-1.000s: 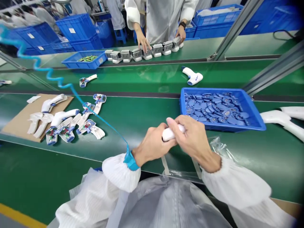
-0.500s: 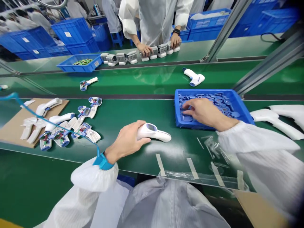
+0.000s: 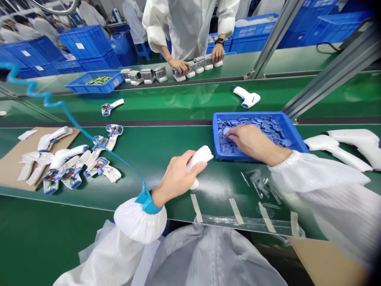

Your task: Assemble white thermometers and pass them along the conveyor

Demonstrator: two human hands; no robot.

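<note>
My left hand grips a white handheld thermometer and holds it a little above the green bench, just left of the blue tray. A blue wrist strap with a coiled cord sits on that wrist. My right hand reaches into the blue tray, fingers bent down among several small blue parts. Whether those fingers hold a part is hidden.
Half-built thermometer shells and boards lie at left beside a cardboard sheet. White shells lie right of the tray. Tape strips line the near edge. Across the belt a person in white handles a row of units.
My left hand has lifted and turned the thermometer, which lay flat on the bench half a second ago. My right hand left the thermometer a second ago and stays in the tray.
</note>
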